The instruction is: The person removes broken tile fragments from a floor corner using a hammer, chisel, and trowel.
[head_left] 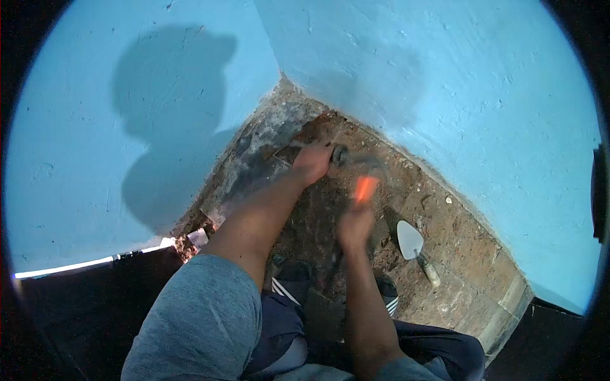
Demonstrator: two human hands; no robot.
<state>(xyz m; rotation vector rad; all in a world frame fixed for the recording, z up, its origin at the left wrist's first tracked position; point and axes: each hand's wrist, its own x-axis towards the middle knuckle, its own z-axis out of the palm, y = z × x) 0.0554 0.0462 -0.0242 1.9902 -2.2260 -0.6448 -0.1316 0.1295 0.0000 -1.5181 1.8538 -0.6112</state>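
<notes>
My left hand (311, 164) is closed around a chisel, held low over the rough floor near the corner. The chisel's dark, round struck end (340, 155) sticks out on the right of the fist, while the fingers hide most of its shaft. My right hand (356, 227) grips a hammer by its orange handle (365, 188). Motion smears the hammer head, which is close to the chisel's end. To the right of my right hand, a pointed trowel (410, 240) lies on the floor.
Two light blue walls (190, 95) meet at the corner ahead. Broken, dusty flooring (457, 279) and loose rubble spread between them. My striped shoes (291, 282) are just below my hands. Pale broken pieces (198, 237) lie by the left wall's end.
</notes>
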